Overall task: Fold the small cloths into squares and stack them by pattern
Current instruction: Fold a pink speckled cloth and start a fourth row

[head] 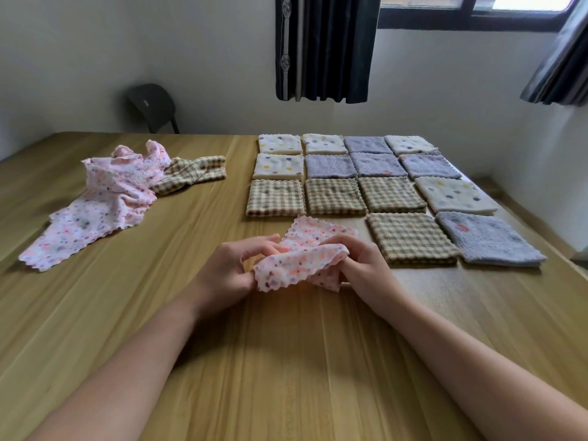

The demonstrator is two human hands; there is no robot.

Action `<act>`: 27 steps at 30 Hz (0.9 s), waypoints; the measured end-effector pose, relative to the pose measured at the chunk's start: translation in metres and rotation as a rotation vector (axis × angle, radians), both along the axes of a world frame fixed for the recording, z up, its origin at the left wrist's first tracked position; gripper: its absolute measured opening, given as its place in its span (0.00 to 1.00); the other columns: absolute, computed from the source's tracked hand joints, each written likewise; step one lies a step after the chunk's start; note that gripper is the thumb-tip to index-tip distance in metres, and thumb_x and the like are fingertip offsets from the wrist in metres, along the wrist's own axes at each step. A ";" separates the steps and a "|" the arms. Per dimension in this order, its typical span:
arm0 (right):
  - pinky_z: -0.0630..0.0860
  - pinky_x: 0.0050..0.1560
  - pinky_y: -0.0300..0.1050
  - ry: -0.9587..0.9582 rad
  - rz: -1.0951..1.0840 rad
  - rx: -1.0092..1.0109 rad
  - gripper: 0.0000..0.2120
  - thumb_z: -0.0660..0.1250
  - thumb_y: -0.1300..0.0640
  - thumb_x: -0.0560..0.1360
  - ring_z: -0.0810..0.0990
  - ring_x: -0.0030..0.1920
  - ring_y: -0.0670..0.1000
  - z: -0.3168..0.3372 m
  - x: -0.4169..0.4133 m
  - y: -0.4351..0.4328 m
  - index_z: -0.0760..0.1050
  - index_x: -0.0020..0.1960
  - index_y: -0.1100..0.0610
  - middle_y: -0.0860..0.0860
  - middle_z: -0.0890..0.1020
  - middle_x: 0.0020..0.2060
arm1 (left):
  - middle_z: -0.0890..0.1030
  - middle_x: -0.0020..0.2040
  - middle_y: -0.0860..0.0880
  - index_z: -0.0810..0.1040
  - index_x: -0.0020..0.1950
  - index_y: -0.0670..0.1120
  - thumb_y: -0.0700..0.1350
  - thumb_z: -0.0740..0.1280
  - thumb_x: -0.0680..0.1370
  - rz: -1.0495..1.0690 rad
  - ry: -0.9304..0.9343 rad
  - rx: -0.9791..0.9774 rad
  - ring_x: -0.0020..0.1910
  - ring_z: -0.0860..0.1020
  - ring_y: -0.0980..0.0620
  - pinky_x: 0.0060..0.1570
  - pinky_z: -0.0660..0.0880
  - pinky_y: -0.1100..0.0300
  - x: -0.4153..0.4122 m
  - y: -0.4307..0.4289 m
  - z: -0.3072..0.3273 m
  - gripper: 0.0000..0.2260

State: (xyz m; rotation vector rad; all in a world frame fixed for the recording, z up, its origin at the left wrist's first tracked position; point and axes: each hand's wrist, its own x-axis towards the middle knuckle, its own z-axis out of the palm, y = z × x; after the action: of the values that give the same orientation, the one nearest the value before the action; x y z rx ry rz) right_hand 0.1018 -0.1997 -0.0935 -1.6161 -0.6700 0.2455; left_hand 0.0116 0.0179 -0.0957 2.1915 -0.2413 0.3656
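Both hands hold the pink spotted cloth (302, 259) low over the table, right in front of me. My left hand (229, 272) pinches its left side and my right hand (359, 265) grips its right side with curled fingers. The near part of the cloth is lifted and runs side to side between my hands. The far flap lies flat and points away from me.

Just past my right hand and out to its right, folded squares sit in neat rows: checked squares (410, 237), grey-purple squares (486, 240) and white dotted squares (451, 194).

Far off to the left of my left hand I see a messy heap of pink cloths (108, 198) with a crumpled checked cloth (194, 171) touching it.

Everything lies on a wooden table (286, 361). Behind it are a dark chair (152, 105), a pale wall, a dark curtain (324, 46) and a window (477, 7).
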 end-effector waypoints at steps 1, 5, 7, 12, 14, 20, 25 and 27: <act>0.80 0.45 0.59 0.019 -0.005 -0.004 0.12 0.61 0.66 0.79 0.83 0.44 0.51 0.000 0.000 0.000 0.81 0.45 0.55 0.50 0.84 0.40 | 0.84 0.51 0.56 0.82 0.48 0.47 0.48 0.70 0.72 0.014 -0.015 -0.039 0.55 0.79 0.59 0.53 0.75 0.63 0.000 -0.003 0.001 0.08; 0.79 0.50 0.62 0.054 -0.062 0.002 0.10 0.61 0.60 0.81 0.83 0.50 0.59 0.001 0.002 0.000 0.81 0.50 0.58 0.60 0.84 0.47 | 0.81 0.39 0.57 0.80 0.44 0.49 0.60 0.59 0.76 0.108 -0.017 -0.084 0.38 0.77 0.60 0.39 0.71 0.61 0.006 -0.013 0.000 0.18; 0.80 0.48 0.63 0.038 -0.132 -0.053 0.10 0.62 0.55 0.78 0.83 0.48 0.59 0.002 0.006 0.002 0.81 0.50 0.57 0.58 0.84 0.45 | 0.82 0.40 0.56 0.82 0.46 0.50 0.63 0.59 0.74 0.215 0.032 -0.155 0.40 0.79 0.57 0.41 0.74 0.58 0.016 -0.016 0.003 0.20; 0.81 0.41 0.58 0.035 -0.277 -0.285 0.12 0.62 0.52 0.72 0.84 0.40 0.56 0.004 0.020 0.004 0.79 0.37 0.57 0.53 0.83 0.34 | 0.81 0.44 0.49 0.80 0.50 0.44 0.52 0.61 0.81 0.395 0.236 0.092 0.46 0.78 0.48 0.39 0.68 0.58 0.050 -0.029 0.018 0.14; 0.80 0.37 0.48 0.021 -0.322 -0.371 0.11 0.63 0.57 0.74 0.83 0.35 0.54 0.007 0.024 0.003 0.77 0.34 0.55 0.52 0.82 0.32 | 0.78 0.38 0.49 0.75 0.39 0.45 0.48 0.60 0.81 0.455 0.299 0.202 0.42 0.76 0.45 0.33 0.65 0.57 0.063 -0.033 0.019 0.13; 0.82 0.39 0.53 -0.003 -0.374 -0.536 0.10 0.63 0.57 0.76 0.83 0.34 0.55 0.011 0.032 0.003 0.77 0.40 0.62 0.57 0.83 0.35 | 0.72 0.33 0.48 0.65 0.31 0.46 0.48 0.57 0.81 0.596 0.387 0.383 0.37 0.73 0.44 0.31 0.64 0.57 0.080 -0.040 0.015 0.18; 0.80 0.41 0.50 -0.085 -0.397 -0.691 0.12 0.64 0.53 0.77 0.82 0.36 0.54 0.014 0.034 0.007 0.77 0.40 0.60 0.55 0.82 0.35 | 0.80 0.48 0.44 0.72 0.41 0.45 0.50 0.55 0.82 0.641 0.373 0.540 0.47 0.78 0.42 0.36 0.67 0.56 0.085 -0.049 0.015 0.15; 0.79 0.37 0.47 -0.079 -0.395 -0.694 0.13 0.64 0.53 0.77 0.82 0.33 0.54 0.015 0.035 0.008 0.77 0.40 0.61 0.55 0.82 0.34 | 0.80 0.51 0.43 0.77 0.47 0.44 0.52 0.54 0.82 0.648 0.372 0.590 0.50 0.78 0.41 0.39 0.68 0.56 0.087 -0.051 0.014 0.16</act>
State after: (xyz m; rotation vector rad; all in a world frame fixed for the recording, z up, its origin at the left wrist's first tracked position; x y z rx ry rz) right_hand 0.1365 -0.1922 -0.0785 -2.3918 -0.3155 0.1262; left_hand 0.0983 -0.0330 -0.0819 2.8335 0.6625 0.2409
